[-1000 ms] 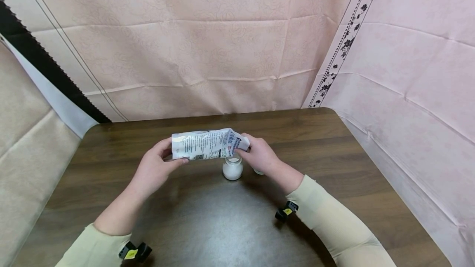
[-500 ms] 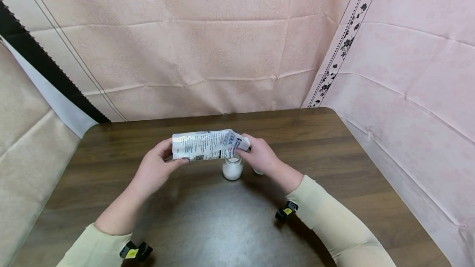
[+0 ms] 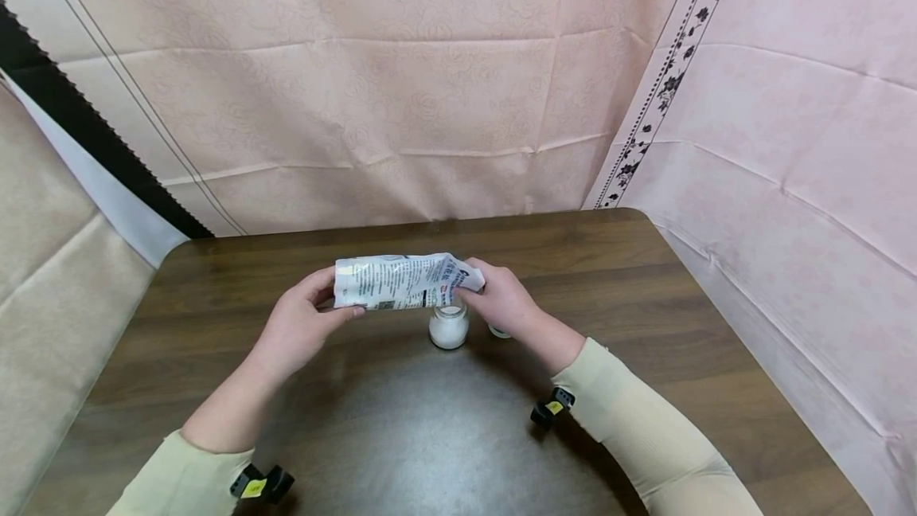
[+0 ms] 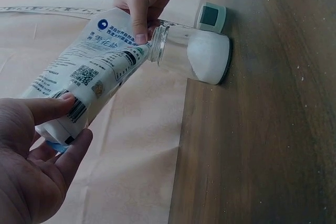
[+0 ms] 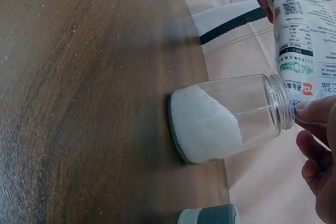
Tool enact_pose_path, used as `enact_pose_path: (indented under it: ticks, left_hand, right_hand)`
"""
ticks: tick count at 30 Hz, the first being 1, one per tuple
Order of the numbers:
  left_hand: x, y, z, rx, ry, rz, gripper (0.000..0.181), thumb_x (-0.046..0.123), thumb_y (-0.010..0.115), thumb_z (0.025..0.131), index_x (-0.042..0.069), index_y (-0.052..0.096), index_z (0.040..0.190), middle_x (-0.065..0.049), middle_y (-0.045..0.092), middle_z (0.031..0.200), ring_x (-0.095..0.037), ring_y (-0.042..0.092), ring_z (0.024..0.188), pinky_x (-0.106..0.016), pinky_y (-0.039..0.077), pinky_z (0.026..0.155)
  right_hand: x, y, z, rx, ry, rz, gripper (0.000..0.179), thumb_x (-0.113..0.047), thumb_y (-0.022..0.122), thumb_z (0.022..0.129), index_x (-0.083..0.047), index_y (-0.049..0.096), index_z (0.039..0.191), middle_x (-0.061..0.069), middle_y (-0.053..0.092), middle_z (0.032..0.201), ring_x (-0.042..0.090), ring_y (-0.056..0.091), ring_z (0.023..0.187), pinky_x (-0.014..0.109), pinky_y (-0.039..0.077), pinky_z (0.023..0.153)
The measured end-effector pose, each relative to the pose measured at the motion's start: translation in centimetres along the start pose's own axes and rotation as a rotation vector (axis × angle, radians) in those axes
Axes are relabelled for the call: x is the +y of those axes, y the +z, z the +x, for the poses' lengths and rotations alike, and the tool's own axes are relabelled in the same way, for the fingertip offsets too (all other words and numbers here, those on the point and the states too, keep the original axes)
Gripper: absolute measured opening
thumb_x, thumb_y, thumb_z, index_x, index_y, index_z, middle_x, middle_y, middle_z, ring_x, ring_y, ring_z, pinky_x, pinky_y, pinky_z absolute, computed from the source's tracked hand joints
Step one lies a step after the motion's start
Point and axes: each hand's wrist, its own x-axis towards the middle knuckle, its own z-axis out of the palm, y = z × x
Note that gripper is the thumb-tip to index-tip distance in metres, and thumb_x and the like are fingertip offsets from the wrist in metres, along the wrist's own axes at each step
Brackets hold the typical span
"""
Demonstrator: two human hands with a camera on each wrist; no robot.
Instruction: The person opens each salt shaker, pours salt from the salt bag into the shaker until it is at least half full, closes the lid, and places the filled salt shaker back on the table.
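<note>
A white printed salt bag is held on its side, tipped with its mouth at the glass jar. My left hand grips the bag's bottom end between thumb and fingers. At the mouth end, my right hand pinches the bag against the jar's threaded neck. The jar stands upright on the table, without a lid. White granular salt fills part of it, with a sloping surface. Whether grains are falling right now is too fine to tell.
A green and white cap sits on the wooden table beside the jar, mostly behind my right hand in the head view. White grains are scattered over the tabletop. Cloth hangings rise behind the table's far edge.
The bag has shifted very slightly to the right and down in the head view. Both hands keep their hold, and the jar stays in place.
</note>
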Motion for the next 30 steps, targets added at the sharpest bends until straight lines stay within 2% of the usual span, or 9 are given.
enact_pose_path:
  ticks: [6,21,30]
  left_hand:
    - [-0.02,0.00,0.03,-0.006,-0.018,0.008,0.059,0.015,0.079,0.086,0.015,0.054,0.139,-0.007,0.063,0.128,-0.026,0.062,0.113,-0.040,0.055,0.086]
    - [-0.13,-0.04,0.05,-0.014,-0.025,-0.006,0.058,0.017,0.081,0.084,0.014,0.056,0.137,-0.006,0.065,0.125,-0.024,0.064,0.109,-0.033,0.056,0.083]
    - [-0.03,0.07,0.15,0.019,0.010,0.006,0.055,0.011,0.080,0.084,0.014,0.058,0.135,-0.007,0.063,0.126,-0.024,0.063,0.110,-0.027,0.055,0.081]
  right_hand:
    - [0.29,0.13,0.13,0.004,0.000,0.003,0.022,-0.014,0.076,0.088,-0.011,0.068,0.108,0.001,0.073,0.100,0.014,0.066,0.084,0.035,0.053,0.072]
    - [0.25,0.05,0.08,0.010,-0.018,-0.020,0.023,-0.015,0.077,0.088,-0.012,0.069,0.109,0.000,0.073,0.101,0.014,0.066,0.087,0.036,0.054,0.074]
    - [0.15,0.04,-0.06,0.012,-0.028,-0.030,0.021,-0.014,0.075,0.089,-0.011,0.068,0.109,0.002,0.074,0.100,0.013,0.067,0.085,0.036,0.053,0.071]
